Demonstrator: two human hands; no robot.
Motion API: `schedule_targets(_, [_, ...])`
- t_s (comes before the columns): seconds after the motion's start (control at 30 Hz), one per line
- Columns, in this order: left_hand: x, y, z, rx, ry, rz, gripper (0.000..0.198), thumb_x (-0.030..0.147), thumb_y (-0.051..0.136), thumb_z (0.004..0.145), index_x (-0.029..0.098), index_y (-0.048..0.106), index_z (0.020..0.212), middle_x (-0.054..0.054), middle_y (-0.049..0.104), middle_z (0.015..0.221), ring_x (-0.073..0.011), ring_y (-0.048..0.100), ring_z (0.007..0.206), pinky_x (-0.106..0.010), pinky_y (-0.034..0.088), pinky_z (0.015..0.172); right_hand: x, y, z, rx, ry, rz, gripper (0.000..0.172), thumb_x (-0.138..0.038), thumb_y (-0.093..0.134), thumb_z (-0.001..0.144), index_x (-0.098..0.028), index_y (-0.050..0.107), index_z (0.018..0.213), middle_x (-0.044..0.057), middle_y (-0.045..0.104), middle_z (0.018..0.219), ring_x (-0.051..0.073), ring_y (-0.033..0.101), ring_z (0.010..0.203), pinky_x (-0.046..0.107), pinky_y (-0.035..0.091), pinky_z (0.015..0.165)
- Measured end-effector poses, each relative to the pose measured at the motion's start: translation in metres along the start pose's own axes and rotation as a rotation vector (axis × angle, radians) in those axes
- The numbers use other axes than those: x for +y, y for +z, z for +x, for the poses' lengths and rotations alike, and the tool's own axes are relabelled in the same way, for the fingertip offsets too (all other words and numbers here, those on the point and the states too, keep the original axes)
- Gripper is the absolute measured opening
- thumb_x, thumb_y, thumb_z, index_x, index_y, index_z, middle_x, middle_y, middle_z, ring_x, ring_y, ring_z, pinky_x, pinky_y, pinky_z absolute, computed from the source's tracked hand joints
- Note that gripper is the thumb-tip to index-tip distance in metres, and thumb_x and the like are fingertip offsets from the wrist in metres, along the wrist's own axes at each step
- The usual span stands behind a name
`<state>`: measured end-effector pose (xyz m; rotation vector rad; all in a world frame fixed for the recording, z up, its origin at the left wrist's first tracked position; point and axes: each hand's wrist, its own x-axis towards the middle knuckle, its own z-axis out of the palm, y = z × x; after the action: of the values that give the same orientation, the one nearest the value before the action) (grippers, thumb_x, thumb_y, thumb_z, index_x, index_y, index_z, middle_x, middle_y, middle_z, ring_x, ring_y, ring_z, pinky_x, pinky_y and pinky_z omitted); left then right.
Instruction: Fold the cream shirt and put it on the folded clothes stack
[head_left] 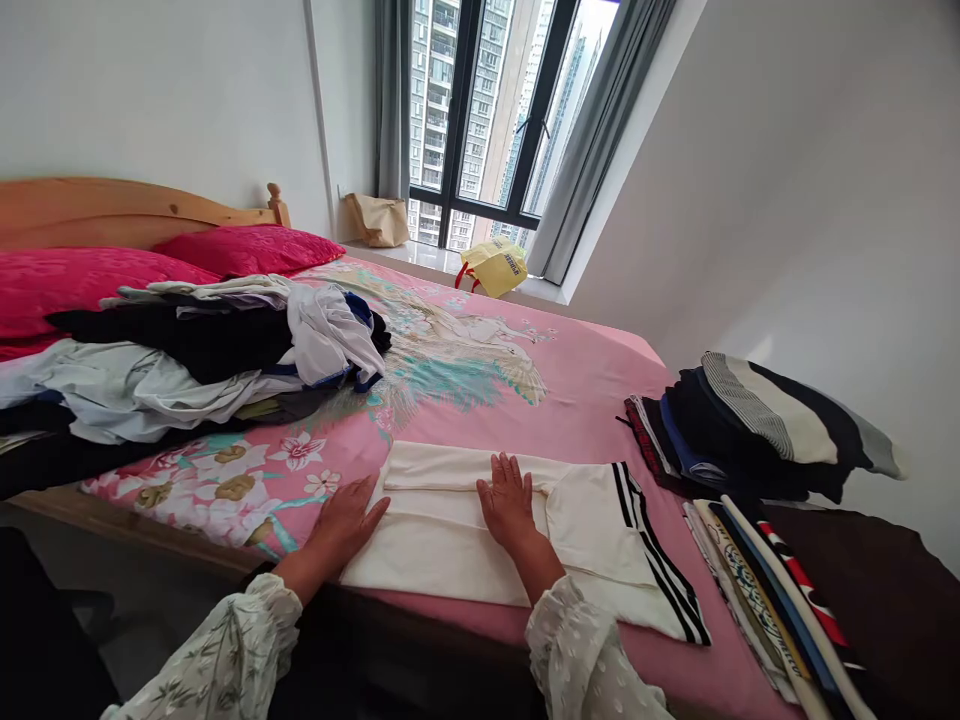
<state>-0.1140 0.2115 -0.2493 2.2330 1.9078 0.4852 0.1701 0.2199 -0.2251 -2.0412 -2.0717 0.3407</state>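
Right hand (511,508) is just lying flat on this folded white garment (442,552), left hand (346,524) loosely spread at its edge.

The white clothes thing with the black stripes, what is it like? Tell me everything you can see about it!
The white garment is creamy white and looks like soft, smooth cloth. Black stripes run across its right end. It is partly folded into a long shape, with layers turned over on top, and lies flat on the pink bed sheet near the bed's front edge. The right hand rests palm down on it; the left hand is at its left edge.
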Motion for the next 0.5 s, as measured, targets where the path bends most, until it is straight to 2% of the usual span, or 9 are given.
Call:
schedule_targets(0.03, [0.001,-0.005,0.003,-0.015,-0.061,-0.026,0.053,0.050,0.033,0.087,0.012,0.059,0.113,-0.017,0.064,0.114,-0.0289,0.057,0.109,-0.041,0.041,0.091,0.001,0.009,0.003,-0.002,-0.014,-0.011,0.059,-0.044,0.022,0.094,-0.014,0.024,0.145,0.007,0.018,0.153,0.021,0.007,0.142,0.048,-0.002,0.113])
schedule_targets(0.1, [0.002,-0.014,0.011,-0.123,-0.186,-0.156,0.051,0.058,0.036,0.082,0.016,0.063,0.088,-0.012,0.068,0.088,-0.0278,0.062,0.089,-0.037,0.044,0.077,0.002,0.027,0.004,0.012,-0.047,-0.041,0.058,-0.044,0.023,0.094,-0.017,0.027,0.144,0.006,0.018,0.153,0.021,0.008,0.142,0.048,-0.007,0.112])
schedule_targets(0.17, [0.001,-0.019,0.020,-0.265,-0.319,-0.363,0.050,0.066,0.043,0.074,0.018,0.057,0.068,-0.006,0.062,0.065,-0.0243,0.062,0.068,-0.032,0.043,0.060,0.004,0.039,0.004,0.039,-0.066,-0.059,0.057,-0.046,0.024,0.094,-0.018,0.027,0.144,0.007,0.019,0.153,0.021,0.008,0.142,0.048,-0.010,0.111])
schedule_targets(0.23, [0.001,-0.022,0.026,-0.363,-0.417,-0.522,0.050,0.069,0.052,0.064,0.019,0.052,0.061,-0.001,0.053,0.052,-0.0212,0.057,0.052,-0.029,0.038,0.048,0.006,0.043,0.003,0.051,-0.071,-0.062,0.058,-0.046,0.023,0.094,-0.018,0.027,0.144,0.007,0.019,0.153,0.021,0.007,0.142,0.049,-0.011,0.110])
schedule_targets(0.3, [0.004,-0.024,0.029,-0.420,-0.471,-0.590,0.052,0.070,0.056,0.060,0.018,0.052,0.062,0.000,0.050,0.049,-0.0194,0.054,0.045,-0.028,0.038,0.043,0.005,0.040,0.003,0.046,-0.061,-0.053,0.057,-0.045,0.024,0.094,-0.018,0.028,0.144,0.007,0.019,0.153,0.022,0.008,0.142,0.049,-0.011,0.110])
schedule_targets(0.37, [0.010,-0.027,0.027,-0.430,-0.498,-0.714,0.053,0.067,0.061,0.058,0.016,0.057,0.069,-0.001,0.056,0.054,-0.0201,0.057,0.050,-0.029,0.042,0.045,-0.003,0.034,0.004,0.039,-0.050,-0.020,0.057,-0.044,0.023,0.095,-0.016,0.029,0.143,0.009,0.021,0.152,0.024,0.010,0.141,0.051,-0.011,0.110])
schedule_targets(0.5, [0.027,-0.031,0.021,-0.414,-0.468,-1.273,0.044,0.051,0.069,0.062,0.014,0.065,0.086,-0.006,0.069,0.071,-0.0233,0.064,0.070,-0.032,0.051,0.061,-0.038,0.029,0.002,0.100,-0.181,0.085,0.054,-0.042,0.019,0.096,-0.017,0.029,0.143,0.007,0.023,0.151,0.022,0.012,0.141,0.050,-0.006,0.111])
